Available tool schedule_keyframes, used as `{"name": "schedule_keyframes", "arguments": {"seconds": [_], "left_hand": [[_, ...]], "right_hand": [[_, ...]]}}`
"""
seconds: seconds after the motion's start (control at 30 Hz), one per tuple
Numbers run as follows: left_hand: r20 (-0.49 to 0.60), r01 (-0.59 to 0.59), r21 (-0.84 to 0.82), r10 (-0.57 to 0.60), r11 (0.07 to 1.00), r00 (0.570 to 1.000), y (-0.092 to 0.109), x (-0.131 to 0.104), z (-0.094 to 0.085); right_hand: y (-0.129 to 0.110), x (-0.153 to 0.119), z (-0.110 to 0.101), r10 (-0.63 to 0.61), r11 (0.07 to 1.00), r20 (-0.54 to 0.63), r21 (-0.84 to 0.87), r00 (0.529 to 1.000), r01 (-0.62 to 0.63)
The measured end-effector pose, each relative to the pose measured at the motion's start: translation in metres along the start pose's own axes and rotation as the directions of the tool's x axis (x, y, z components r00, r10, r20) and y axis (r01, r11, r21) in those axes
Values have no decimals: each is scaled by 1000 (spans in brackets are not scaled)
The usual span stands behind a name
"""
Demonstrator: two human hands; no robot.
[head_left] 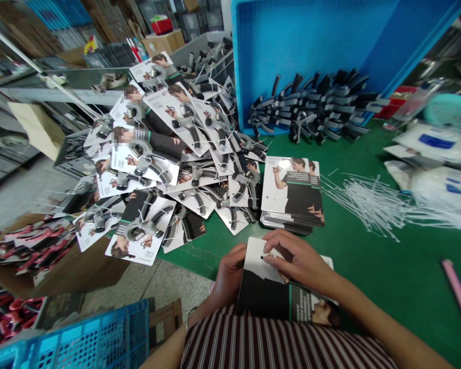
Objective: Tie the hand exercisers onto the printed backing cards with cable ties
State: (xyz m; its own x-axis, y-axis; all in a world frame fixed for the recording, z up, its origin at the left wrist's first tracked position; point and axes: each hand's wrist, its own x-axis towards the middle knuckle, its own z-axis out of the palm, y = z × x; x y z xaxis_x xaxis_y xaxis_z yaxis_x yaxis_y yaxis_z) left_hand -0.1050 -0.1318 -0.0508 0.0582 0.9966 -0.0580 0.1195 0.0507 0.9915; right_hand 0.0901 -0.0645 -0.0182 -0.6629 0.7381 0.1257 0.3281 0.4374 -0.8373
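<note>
Close to my body, a printed cardboard backing card [263, 294] lies at the table's front edge, with more card showing to its right. My left hand [230, 274] grips its left edge, fingers closed and partly hidden by it. Over the card's white end, my right hand [295, 256] has its thumb and forefinger curled together beside a small punched hole; whether something thin is between them I cannot make out. Just beyond stands a stack of printed cards [292, 192]. To the left are piled hand grip strengtheners fixed to cards [146, 228].
A tilted blue crate [311, 41] spills loose grey-and-black hand grips [315, 107]. White cable ties [372, 202] lie loose on the green tabletop [369, 271], near plastic bags [445, 174] and a pink strip [459, 294]. Below left are a blue basket [96, 333] and a carton [80, 261].
</note>
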Motion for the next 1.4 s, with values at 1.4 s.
{"name": "schedule_keyframes", "arguments": {"seconds": [1.4], "left_hand": [[69, 230, -340, -220, 912, 973, 54, 37, -12]], "right_hand": [[-5, 8, -23, -170, 973, -66, -171, 983, 156]]}}
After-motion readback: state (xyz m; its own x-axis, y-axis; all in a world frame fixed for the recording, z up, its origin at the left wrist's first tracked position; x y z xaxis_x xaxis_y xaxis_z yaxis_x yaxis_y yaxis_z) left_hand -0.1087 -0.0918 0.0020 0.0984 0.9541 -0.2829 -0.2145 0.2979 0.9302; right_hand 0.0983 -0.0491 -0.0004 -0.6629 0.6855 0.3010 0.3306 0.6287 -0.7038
